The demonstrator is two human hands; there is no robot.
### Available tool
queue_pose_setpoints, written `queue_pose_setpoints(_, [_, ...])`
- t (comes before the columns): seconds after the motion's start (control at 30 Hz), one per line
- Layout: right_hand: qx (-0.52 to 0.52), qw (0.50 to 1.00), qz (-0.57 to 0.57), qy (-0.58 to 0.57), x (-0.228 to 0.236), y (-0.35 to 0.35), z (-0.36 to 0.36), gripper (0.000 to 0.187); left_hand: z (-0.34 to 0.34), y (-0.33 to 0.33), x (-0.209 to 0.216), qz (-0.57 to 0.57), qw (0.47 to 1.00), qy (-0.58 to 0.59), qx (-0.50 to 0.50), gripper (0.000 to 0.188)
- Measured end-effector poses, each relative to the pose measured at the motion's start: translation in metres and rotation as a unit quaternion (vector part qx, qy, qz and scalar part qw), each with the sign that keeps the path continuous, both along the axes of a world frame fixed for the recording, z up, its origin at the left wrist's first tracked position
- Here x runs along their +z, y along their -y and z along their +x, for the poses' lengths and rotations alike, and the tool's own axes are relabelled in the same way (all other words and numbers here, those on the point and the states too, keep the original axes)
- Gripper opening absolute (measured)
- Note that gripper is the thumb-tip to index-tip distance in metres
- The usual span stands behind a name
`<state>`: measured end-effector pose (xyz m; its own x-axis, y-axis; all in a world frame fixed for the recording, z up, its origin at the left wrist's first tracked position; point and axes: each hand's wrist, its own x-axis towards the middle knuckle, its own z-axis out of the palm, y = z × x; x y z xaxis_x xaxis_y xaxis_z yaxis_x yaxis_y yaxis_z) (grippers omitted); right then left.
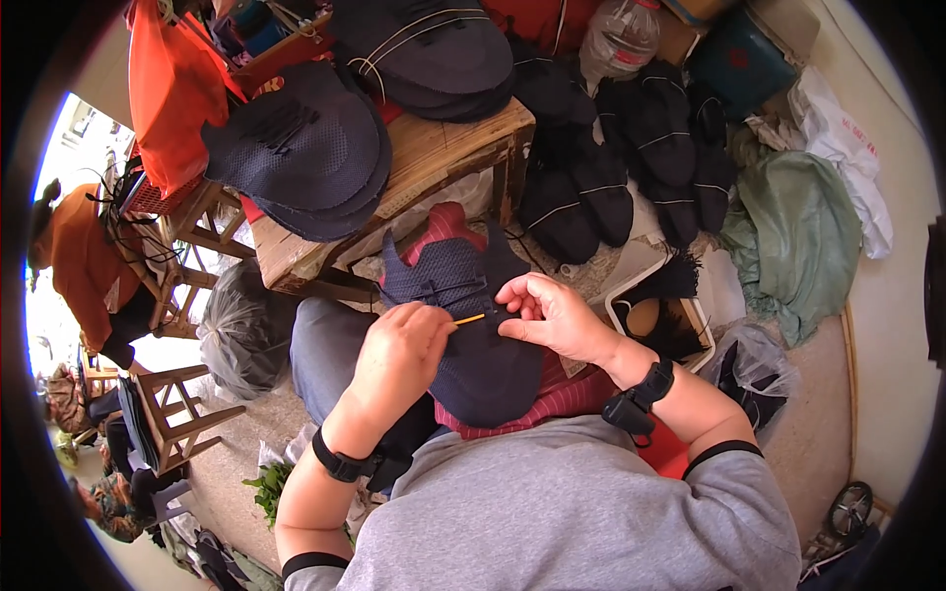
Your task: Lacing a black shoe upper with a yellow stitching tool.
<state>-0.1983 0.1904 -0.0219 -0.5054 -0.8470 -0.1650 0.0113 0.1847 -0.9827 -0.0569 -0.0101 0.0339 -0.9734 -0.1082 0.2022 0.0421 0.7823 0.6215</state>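
Observation:
A dark navy mesh shoe upper (pixel 463 271) lies over my lap, on red striped cloth (pixel 581 389), with dark laces across its middle. My left hand (pixel 402 345) is closed in a pinch around a thin yellow stick (pixel 467 320), perhaps a hook tool. The stick's tip points right over the upper; its end is too small to make out. At the upper's right edge is my right hand (pixel 552 313), its fingers curled and the thumb apart from the forefinger. I see nothing between them, though a fine thread could be lost at this size.
Stacked dark uppers (pixel 305 138) sit on a wooden bench (pixel 424 163) ahead. Finished-looking dark shoe pieces (pixel 581 192) are piled farther right. A white bin (pixel 702 340) with black-bristled things stands by my right forearm. Another person (pixel 94 266) is at the left, near wooden stools (pixel 182 409).

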Motion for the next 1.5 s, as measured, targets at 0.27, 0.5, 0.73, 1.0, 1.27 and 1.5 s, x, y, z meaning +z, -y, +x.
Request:
queue_pose_setpoints(0.27, [-0.024,0.999,-0.027,-0.018,-0.005,0.002,0.001,0.018,-0.014,-0.022,-0.003,-0.081,0.995,-0.044,0.025,0.022])
queue_pose_setpoints(0.5, [0.012,0.944,-0.013,-0.330,0.003,-0.034,-0.038,0.006,0.005,-0.020,-0.011,-0.108,0.990,-0.019,0.085,0.038])
queue_pose_setpoints(0.73, [-0.150,0.988,-0.006,0.036,0.006,-0.090,-0.086,0.009,0.011,-0.015,-0.020,-0.069,0.995,-0.015,0.077,0.043])
queue_pose_setpoints(1.0, [-0.142,0.821,-0.409,0.372,0.032,-0.015,-0.051,0.019,0.029,-0.016,-0.020,0.000,0.988,-0.045,0.151,0.058])
queue_pose_setpoints(1.27, [-0.094,0.916,-0.203,0.334,0.024,-0.021,-0.069,0.015,0.029,-0.009,-0.057,0.295,0.928,-0.002,0.226,0.012])
queue_pose_setpoints(1.5, [-0.231,0.787,0.169,-0.547,-0.032,-0.087,-0.151,0.013,0.030,-0.003,-0.063,0.353,0.912,0.005,0.208,0.016])
